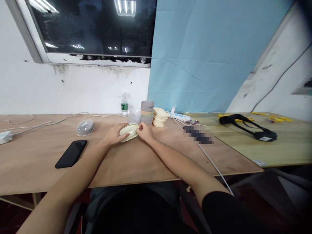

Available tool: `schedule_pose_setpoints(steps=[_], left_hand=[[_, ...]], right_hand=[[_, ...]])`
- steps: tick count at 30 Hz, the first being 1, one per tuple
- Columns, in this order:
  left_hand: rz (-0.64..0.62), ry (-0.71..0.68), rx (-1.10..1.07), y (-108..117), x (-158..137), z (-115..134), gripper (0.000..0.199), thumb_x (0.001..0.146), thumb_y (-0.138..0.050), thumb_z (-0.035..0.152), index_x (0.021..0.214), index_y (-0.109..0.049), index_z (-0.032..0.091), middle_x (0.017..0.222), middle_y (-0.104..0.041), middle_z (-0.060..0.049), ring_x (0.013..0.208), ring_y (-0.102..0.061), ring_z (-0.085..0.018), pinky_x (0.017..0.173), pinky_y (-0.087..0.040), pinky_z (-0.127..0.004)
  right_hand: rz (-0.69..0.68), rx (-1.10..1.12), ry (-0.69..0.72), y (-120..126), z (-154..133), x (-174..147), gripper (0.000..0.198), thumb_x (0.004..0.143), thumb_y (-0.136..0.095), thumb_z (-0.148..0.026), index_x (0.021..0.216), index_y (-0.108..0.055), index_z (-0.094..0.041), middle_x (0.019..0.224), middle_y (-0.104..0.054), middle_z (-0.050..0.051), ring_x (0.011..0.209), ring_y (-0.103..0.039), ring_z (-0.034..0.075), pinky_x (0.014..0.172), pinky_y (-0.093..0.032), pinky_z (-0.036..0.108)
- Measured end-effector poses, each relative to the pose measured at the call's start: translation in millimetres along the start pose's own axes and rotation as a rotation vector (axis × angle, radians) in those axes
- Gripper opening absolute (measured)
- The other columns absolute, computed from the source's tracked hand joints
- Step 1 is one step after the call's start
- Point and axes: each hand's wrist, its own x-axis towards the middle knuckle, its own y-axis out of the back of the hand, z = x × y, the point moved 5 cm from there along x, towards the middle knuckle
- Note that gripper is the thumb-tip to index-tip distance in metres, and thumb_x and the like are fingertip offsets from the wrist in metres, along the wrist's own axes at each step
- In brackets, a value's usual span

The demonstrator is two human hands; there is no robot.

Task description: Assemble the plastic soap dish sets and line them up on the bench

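Observation:
A shallow cream-coloured dish-like piece with a wavy rim [129, 132] is held over the table in both hands. My left hand [114, 134] grips its left side, with the thumb lying across the inner face. At its right edge my right hand [145, 132] has the fingers pinched together on the rim. Just behind the hands stand a stack of similar cream pieces [159, 118], a stack of grey and coloured bands [147, 109] and some clear plastic containers [134, 115].
A black phone [71, 154] and a round grey container [85, 127] lie on the left. A water bottle [124, 105] stands by the wall. To the right are a power strip [179, 116], a blurred dark object [198, 134], a white cable [215, 169] and a black headband-like device [251, 127].

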Motion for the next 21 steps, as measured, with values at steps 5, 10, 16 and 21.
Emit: schedule_pose_setpoints(steps=[5, 10, 16, 21], left_hand=[[0.054, 0.017, -0.014, 4, -3, -10, 0.057, 0.085, -0.047, 0.056, 0.126, -0.054, 0.017, 0.123, -0.061, -0.011, 0.113, -0.056, -0.027, 0.099, -0.043, -0.04], [0.077, 0.049, 0.079, 4, -6, -6, 0.056, 0.085, -0.047, 0.055, 0.128, -0.053, 0.019, 0.118, -0.061, -0.01, 0.109, -0.058, -0.026, 0.097, -0.044, -0.038], [0.079, 0.071, 0.074, 1, -5, -2, 0.055, 0.086, -0.046, 0.054, 0.129, -0.052, 0.021, 0.119, -0.06, -0.009, 0.109, -0.058, -0.025, 0.097, -0.044, -0.036], [0.083, 0.111, -0.035, -1, 0, -16, 0.059, 0.085, -0.045, 0.058, 0.127, -0.056, 0.018, 0.124, -0.061, -0.008, 0.113, -0.056, -0.026, 0.101, -0.041, -0.038]], right_hand=[[-0.062, 0.02, 0.027, -7, -4, -2, 0.008, 0.067, -0.054, -0.025, 0.069, -0.048, -0.021, 0.059, -0.05, -0.006, 0.057, -0.043, 0.011, 0.054, -0.027, 0.023], [-0.061, 0.091, -0.013, -10, -2, 0, 0.009, 0.066, -0.055, -0.026, 0.068, -0.047, -0.021, 0.057, -0.048, -0.006, 0.056, -0.044, 0.012, 0.053, -0.028, 0.023], [-0.062, 0.17, -0.028, -9, 4, 2, 0.007, 0.067, -0.055, -0.026, 0.071, -0.051, -0.021, 0.059, -0.052, -0.005, 0.057, -0.047, 0.012, 0.055, -0.032, 0.022], [-0.008, 0.136, 0.04, -5, -1, 0, 0.005, 0.066, -0.054, -0.023, 0.07, -0.05, -0.021, 0.064, -0.052, -0.004, 0.06, -0.046, 0.012, 0.057, -0.033, 0.022]])
